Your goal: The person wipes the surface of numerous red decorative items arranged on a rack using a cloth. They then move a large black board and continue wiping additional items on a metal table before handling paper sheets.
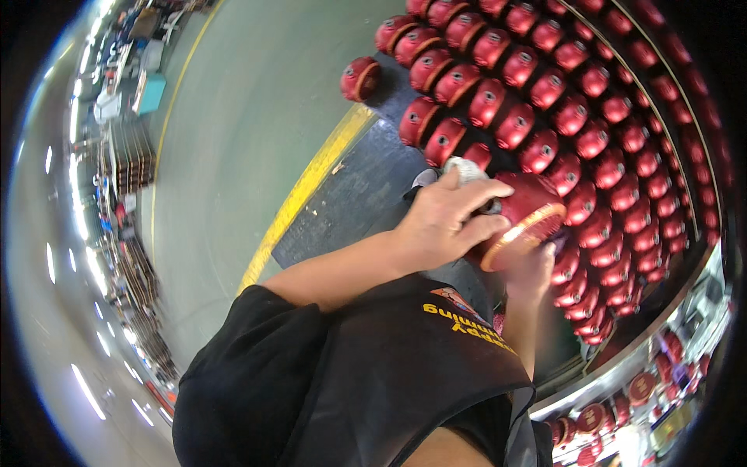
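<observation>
A round red pot-like vessel [530, 204] with a gold band is held up in front of me, tilted on its side. My left hand [447, 222] grips it near a dark spot at its end, thumb and fingers curled against the red surface. Beside those fingers a crumpled white cloth [467, 170] shows, partly hidden by the hand. From below, my right hand [531, 268] holds the vessel near its gold band; motion blurs it and its fingers are partly hidden.
Many similar red vessels [570, 114] stand in close rows beyond and to the right. One red vessel [360, 79] sits apart at the left, near a yellow floor line [315, 187]. Stacked pallets [131, 156] stand far left; a bench with more red pieces [591, 418] is at lower right.
</observation>
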{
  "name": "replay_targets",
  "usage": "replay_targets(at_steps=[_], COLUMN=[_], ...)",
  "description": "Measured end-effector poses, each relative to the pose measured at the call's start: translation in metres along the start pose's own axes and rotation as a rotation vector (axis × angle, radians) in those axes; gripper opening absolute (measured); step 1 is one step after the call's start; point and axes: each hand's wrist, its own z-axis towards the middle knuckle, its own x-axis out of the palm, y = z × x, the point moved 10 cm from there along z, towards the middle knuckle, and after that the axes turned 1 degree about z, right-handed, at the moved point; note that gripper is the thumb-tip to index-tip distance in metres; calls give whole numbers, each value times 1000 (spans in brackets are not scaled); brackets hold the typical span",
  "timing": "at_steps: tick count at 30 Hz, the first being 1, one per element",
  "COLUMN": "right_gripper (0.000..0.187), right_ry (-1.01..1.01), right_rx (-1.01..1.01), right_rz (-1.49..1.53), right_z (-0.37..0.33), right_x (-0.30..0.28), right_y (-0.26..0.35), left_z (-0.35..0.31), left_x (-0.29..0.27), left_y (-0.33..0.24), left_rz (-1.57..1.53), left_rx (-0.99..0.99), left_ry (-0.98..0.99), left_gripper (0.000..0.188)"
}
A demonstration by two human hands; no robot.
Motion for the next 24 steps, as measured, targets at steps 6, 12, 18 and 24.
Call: replay_targets(at_steps=[6,12,18,24], right_gripper=[45,42,35,9], right_ry=[222,269,247,511], right_rx=[432,390,276,-28], right_rz=[277,0,-358,-914], right_z=[38,71,108,156], right_x=[163,199,190,269], right_y=[-125,-146,-120,-83], left_z=[-29,-21,9,20], left_x=[-135,-179,-148,-118], left_y=[78,186,319,397], left_rz=[250,512,582,557], left_rx=[-108,-49,-117,-151], left_ry=[-201,-189,-96,-56], left_gripper=[25,24,26,27])
